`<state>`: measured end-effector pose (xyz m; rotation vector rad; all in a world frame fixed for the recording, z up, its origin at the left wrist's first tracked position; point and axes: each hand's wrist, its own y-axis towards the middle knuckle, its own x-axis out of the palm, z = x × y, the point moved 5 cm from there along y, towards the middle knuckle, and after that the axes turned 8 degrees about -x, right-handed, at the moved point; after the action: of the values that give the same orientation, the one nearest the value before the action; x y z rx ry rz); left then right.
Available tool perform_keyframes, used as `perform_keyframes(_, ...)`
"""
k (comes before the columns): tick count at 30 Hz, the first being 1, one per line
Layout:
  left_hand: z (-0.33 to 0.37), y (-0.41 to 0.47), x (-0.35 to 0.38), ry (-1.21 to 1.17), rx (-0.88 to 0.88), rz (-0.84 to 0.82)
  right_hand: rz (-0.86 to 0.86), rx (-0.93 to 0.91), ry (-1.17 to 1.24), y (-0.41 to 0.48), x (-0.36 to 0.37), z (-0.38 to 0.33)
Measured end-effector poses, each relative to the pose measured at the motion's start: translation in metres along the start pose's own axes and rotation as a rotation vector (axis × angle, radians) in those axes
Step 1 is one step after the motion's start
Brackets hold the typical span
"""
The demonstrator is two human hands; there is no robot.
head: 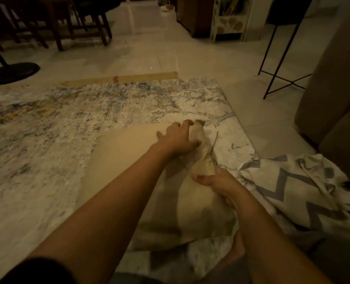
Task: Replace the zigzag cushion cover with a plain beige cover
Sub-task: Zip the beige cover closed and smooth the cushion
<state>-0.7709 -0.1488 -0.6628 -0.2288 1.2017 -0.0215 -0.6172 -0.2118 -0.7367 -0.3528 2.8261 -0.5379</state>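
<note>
Head view: marbled rug (67, 130) on pale tiled floor (149, 48).

Dim, warm light. Pale glossy tile floor (149, 48). Mottled blue-grey rug (67, 124) across the foreground. Dark wooden chairs (77, 19) far left; round black stand base (12, 71); thin black metal frame (280, 58) right, beside sofa (334, 99).

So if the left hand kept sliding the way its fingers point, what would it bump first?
Probably the cushion's far right corner, which the left hand already grips. Beyond that lies only flat rug, though depth is unclear.
</note>
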Motion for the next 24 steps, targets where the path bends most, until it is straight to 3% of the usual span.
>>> perform_keyframes(3,0.014,0.072,0.005,0.142,-0.074,-0.041,-0.112,-0.066,-0.091,0.009,0.002,-0.001)
perform_keyframes(7,0.005,0.132,-0.001,-0.04,-0.134,-0.123,-0.125,-0.044,-0.064,0.024,0.0,0.0)
perform_keyframes(11,-0.022,0.151,-0.022,-0.289,-0.166,0.072,-0.088,-0.049,0.049,0.028,-0.001,-0.003)
perform_keyframes(14,-0.041,0.144,-0.049,-0.28,-0.172,0.196,-0.028,-0.085,-0.041,0.026,-0.002,-0.015)
perform_keyframes(18,-0.063,0.107,-0.091,-0.351,-0.246,0.486,0.042,-0.145,-0.234,0.013,-0.007,-0.04)
perform_keyframes(24,-0.065,0.035,-0.155,-0.572,-0.215,0.713,-0.036,-0.327,-0.358,-0.03,-0.008,-0.079)
